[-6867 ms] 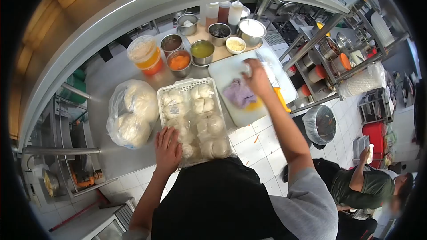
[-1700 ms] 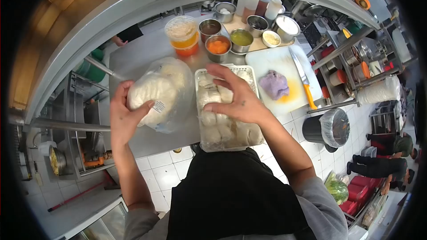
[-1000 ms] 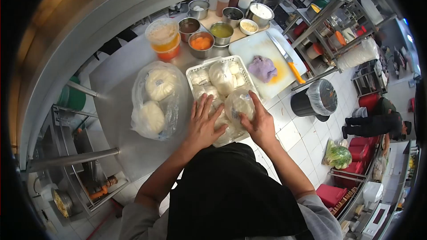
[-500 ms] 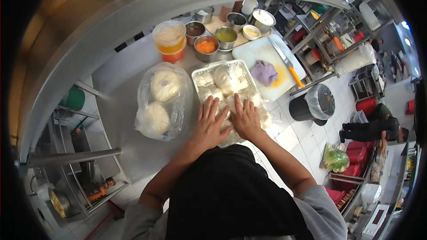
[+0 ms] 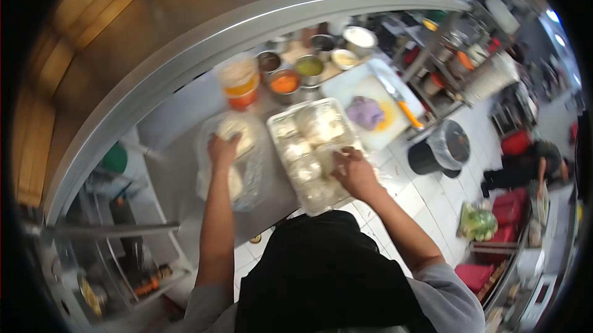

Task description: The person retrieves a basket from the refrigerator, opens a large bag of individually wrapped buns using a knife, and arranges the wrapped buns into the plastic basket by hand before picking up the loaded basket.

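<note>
My left hand (image 5: pixel 223 148) rests on the clear plastic bag (image 5: pixel 250 175) of large pale dough balls, its fingers bent over the upper ball (image 5: pixel 238 128); whether they grip it is unclear through the blur. My right hand (image 5: pixel 353 169) is over the right side of the white basket (image 5: pixel 276 132), fingers curled down at the plastic-wrapped dough balls (image 5: pixel 306 167) in it. What its fingertips hold is too blurred to make out. The basket stands beside the bag on the steel table (image 5: pixel 167 160).
Right of the basket, a white cutting board (image 5: pixel 336 89) bears a purple cloth (image 5: pixel 365 112) and an orange-handled knife (image 5: pixel 409 114). Behind stand metal pots (image 5: pixel 285 83) and a tall plastic tub (image 5: pixel 239 83). A lined bin (image 5: pixel 426 157) is on the floor; a person (image 5: pixel 525 169) stands far right.
My left hand has gone from the basket to the bag on the left. My right hand has shifted slightly right, its fingers now curled. A second ago both hands were over the basket.
</note>
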Available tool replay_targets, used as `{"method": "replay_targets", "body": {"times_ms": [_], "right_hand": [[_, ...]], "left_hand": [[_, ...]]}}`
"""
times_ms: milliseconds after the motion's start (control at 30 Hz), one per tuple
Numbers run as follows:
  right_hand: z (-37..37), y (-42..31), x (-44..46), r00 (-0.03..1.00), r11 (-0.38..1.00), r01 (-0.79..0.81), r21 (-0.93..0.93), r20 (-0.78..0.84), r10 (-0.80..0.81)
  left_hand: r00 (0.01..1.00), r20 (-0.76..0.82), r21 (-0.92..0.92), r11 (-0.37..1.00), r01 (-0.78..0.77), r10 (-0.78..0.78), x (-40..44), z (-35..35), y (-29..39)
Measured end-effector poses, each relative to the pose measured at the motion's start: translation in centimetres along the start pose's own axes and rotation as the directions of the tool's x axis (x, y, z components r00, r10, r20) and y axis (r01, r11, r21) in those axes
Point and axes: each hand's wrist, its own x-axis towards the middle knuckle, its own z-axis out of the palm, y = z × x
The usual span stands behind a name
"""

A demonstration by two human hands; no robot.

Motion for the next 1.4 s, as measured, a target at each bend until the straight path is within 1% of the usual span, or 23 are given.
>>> {"method": "replay_targets", "body": {"times_ms": [33,100,200,300,367,400,467,500,600,667,767,833,900,933,1000,1067,1100,1167,1200,1267,1333,1367,1400], "right_hand": [[0.1,-0.7,-0.3,1.000,1.000,-0.007,-0.001,-0.013,0.007],[0.2,-0.9,-1.1,0.999,0.999,-0.006,0.052,-0.035,0.008],[0.0,-1.0,-2.3,0.998,0.982,-0.013,0.188,-0.054,0.024],[-2.0,-0.3,-3.2,0.996,0.960,-0.048,0.277,-0.064,0.068],[-2.8,0.8,-3.3,0.993,0.947,-0.039,0.319,-0.090,0.071],[-3.7,1.0,-3.1,0.993,0.925,-0.063,0.374,-0.072,0.097],[-5.6,1.2,-2.7,0.990,0.871,-0.109,0.479,-0.023,0.136],[-5.4,1.9,-2.2,0.990,0.884,-0.023,0.467,-0.113,0.086],[-7.3,2.1,-0.6,0.990,0.801,0.037,0.598,-0.130,0.052],[-7.7,2.1,0.2,0.995,0.705,0.082,0.704,-0.096,-0.019],[-8.2,1.5,2.2,0.984,0.594,0.162,0.788,-0.081,-0.161],[-9.7,1.3,3.7,0.961,0.581,0.175,0.795,-0.009,-0.278],[-8.8,2.4,5.7,0.923,0.654,0.344,0.674,-0.116,-0.366],[-8.2,3.0,6.8,0.893,0.674,0.427,0.603,-0.165,-0.419],[-7.4,5.4,8.6,0.902,0.671,0.381,0.636,-0.096,-0.421],[-6.3,8.2,10.0,0.901,0.666,0.365,0.650,-0.067,-0.428],[-5.5,8.8,9.6,0.938,0.443,0.185,0.877,-0.024,-0.346],[-4.2,10.7,9.8,0.967,0.296,0.081,0.952,-0.003,-0.257],[-4.2,10.9,9.6,0.980,0.214,0.036,0.976,0.008,-0.200],[-4.1,11.0,9.3,0.984,0.316,-0.002,0.949,0.058,-0.168],[-3.9,10.8,9.6,0.976,0.433,-0.092,0.897,0.168,-0.140],[-2.4,11.2,9.8,0.978,0.707,-0.025,0.707,0.164,-0.129],[0.2,12.2,9.9,0.981,0.900,0.037,0.435,0.154,-0.115]], "left_hand": [[0.996,0.058,0.001,0.998,0.069,-0.069,0.8,-0.5,0.8],[0.990,0.046,-0.009,0.991,0.134,-0.133,0.8,-1.0,1.8],[0.986,0.050,-0.024,0.987,0.161,-0.160,0.9,-1.7,2.1],[0.995,-0.033,0.012,0.995,0.099,-0.099,-4.0,-6.4,7.8],[0.963,-0.246,-0.004,0.994,-0.111,0.106,-2.7,-3.2,4.0],[0.913,-0.355,0.006,0.977,-0.213,0.201,-1.8,-2.4,2.3],[0.985,-0.157,-0.335,0.935,-0.116,0.066,-1.9,-4.3,1.5],[0.999,-0.046,-0.486,0.873,-0.040,0.020,-2.1,-5.7,1.2],[0.977,-0.046,-0.756,0.647,0.103,-0.210,-4.5,-9.3,-1.0],[0.982,-0.052,-0.799,0.597,0.067,-0.180,-8.5,-15.6,2.2],[0.967,-0.150,-0.841,0.541,-0.016,-0.204,-12.4,-19.5,8.6],[0.987,-0.152,-0.832,0.544,-0.105,-0.043,-14.3,-18.9,14.6],[0.987,-0.041,-0.839,0.532,-0.119,0.156,-14.3,-15.9,19.9],[0.973,-0.010,-0.761,0.630,-0.157,0.230,-14.2,-14.3,22.6],[0.924,0.153,-0.804,0.588,-0.091,0.352,-11.9,-8.9,25.8],[0.832,0.291,-0.711,0.689,-0.143,0.473,-10.6,-7.8,29.7],[0.827,0.352,-0.700,0.710,-0.079,0.439,-9.6,-7.0,31.2],[0.799,0.481,-0.663,0.746,0.061,0.362,-8.0,-5.2,33.2],[0.815,0.444,-0.637,0.771,-0.006,0.373,-7.8,-4.6,33.8],[0.835,0.374,-0.570,0.810,-0.136,0.403,-7.8,-3.5,34.5],[0.794,0.429,-0.513,0.840,-0.177,0.430,-5.7,-0.2,31.6],[0.772,0.453,-0.483,0.850,-0.209,0.447,-4.6,1.2,30.1],[0.790,0.420,-0.446,0.859,-0.250,0.447,-4.6,1.7,29.4]]}}
